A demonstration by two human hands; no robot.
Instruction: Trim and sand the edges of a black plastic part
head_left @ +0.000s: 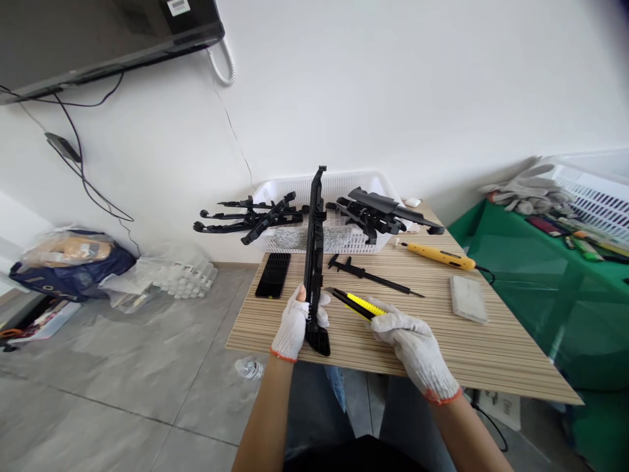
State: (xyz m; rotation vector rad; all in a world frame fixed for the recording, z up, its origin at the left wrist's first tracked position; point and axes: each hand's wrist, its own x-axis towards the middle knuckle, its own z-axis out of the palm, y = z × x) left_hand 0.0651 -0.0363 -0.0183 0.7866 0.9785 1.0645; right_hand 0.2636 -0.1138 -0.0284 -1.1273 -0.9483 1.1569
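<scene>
In a white glove with an orange cuff, my left hand (293,326) is wrapped round the lower part of a long black plastic strip (315,242). The strip stands roughly upright in view, its top end in front of the basket. My right hand (410,341), gloved the same way, grips a yellow and black utility knife (358,304). The knife's tip points left, close to the strip's lower half; whether it touches cannot be told. Behind them, a white plastic basket (356,180) bears more black plastic parts (272,217) that stick out over its sides.
On the wooden table (472,354) lie a black phone (274,275), a black caliper (371,275), a yellow corded pen-like tool (439,255) and a small pale box (468,298). To the right, a green-covered surface (515,275) carries grey gloves (531,189) and another white basket (594,196).
</scene>
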